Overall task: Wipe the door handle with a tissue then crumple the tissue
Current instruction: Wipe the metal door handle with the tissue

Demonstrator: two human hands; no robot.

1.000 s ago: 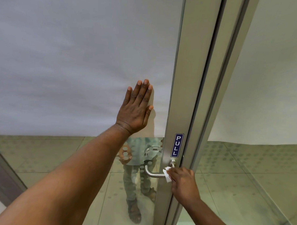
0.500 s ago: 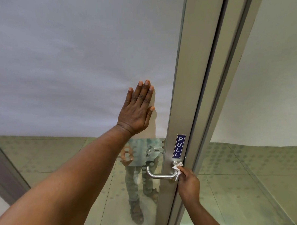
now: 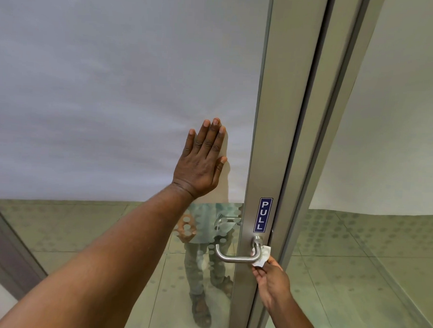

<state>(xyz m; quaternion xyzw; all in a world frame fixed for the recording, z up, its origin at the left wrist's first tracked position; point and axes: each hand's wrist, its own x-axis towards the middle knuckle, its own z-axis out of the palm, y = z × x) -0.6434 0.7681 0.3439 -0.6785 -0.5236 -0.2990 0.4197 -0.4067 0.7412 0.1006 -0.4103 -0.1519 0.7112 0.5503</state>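
1. Frosted glass door [image 3: 114,85] in a metal frame [image 3: 273,141] — blue "PULL" sign [image 3: 263,215] above the lever door handle [image 3: 238,256].
2. Left hand [image 3: 200,163]: flat on the glass, fingers extended, holding nothing.
3. Right hand [image 3: 272,280]: fingers pinched on a white tissue [image 3: 262,256] — pressed against the handle's bend, beside the frame.

handle [image 3: 236,257]: brushed metal, satin sheen | tissue [image 3: 262,255] in my right hand [image 3: 273,283]: soft white paper, creased | door frame [image 3: 273,141]: matt metal | glass [image 3: 114,85]: frosted above, glossy toward 6 o'clock
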